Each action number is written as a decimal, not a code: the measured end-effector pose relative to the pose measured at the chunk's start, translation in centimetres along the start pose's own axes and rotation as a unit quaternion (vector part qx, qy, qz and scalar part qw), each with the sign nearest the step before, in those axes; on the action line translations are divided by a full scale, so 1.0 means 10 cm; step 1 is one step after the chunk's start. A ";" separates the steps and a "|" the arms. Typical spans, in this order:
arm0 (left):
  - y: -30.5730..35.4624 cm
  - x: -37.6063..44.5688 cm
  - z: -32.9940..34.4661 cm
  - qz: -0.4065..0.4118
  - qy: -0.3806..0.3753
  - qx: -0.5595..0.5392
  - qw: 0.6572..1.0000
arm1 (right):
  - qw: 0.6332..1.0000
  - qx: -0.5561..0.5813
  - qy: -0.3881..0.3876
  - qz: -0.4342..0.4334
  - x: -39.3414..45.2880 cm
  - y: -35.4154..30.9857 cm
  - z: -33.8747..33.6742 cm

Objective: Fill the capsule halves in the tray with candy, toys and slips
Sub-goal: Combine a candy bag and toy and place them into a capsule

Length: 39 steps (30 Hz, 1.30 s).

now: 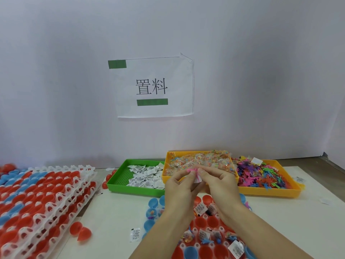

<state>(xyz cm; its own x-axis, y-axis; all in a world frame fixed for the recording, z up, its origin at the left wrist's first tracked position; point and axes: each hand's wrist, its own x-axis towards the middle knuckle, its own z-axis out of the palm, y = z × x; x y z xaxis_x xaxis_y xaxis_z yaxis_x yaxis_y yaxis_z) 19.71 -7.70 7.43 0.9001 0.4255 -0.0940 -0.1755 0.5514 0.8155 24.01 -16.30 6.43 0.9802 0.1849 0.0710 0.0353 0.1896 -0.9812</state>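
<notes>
Both hands meet above the capsule tray: the left hand and right hand pinch a small pink toy in their fingers, apparently untangling it. Supply bins sit just behind, within easy reach of the half-filled capsules.

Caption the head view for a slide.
Both hands pinch a pink toy above the capsule tray.

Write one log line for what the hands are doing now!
left hand + right hand: pinching pink toy | place: above capsule tray | supplies: slips, candy, toys
</notes>
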 end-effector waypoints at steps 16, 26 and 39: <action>0.14 0.04 -0.20 -0.008 0.063 0.041 0.997 | 0.785 -0.610 -0.050 -0.094 0.88 -0.01 -0.44; 0.16 0.05 -0.25 -0.008 0.062 0.050 0.997 | 0.775 -0.620 -0.057 -0.111 0.94 -0.03 -0.37; 0.17 0.05 -0.20 -0.008 0.059 0.070 0.996 | 0.774 -0.621 -0.025 -0.118 0.98 0.02 -0.39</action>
<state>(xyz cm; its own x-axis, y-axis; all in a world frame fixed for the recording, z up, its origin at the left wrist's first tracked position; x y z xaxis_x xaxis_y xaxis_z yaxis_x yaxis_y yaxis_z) 19.04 -5.11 7.64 0.8480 0.5032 -0.1666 -0.0977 0.4573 0.8839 34.32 -18.18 6.27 0.9103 0.3291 0.2510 0.4027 -0.8446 -0.3530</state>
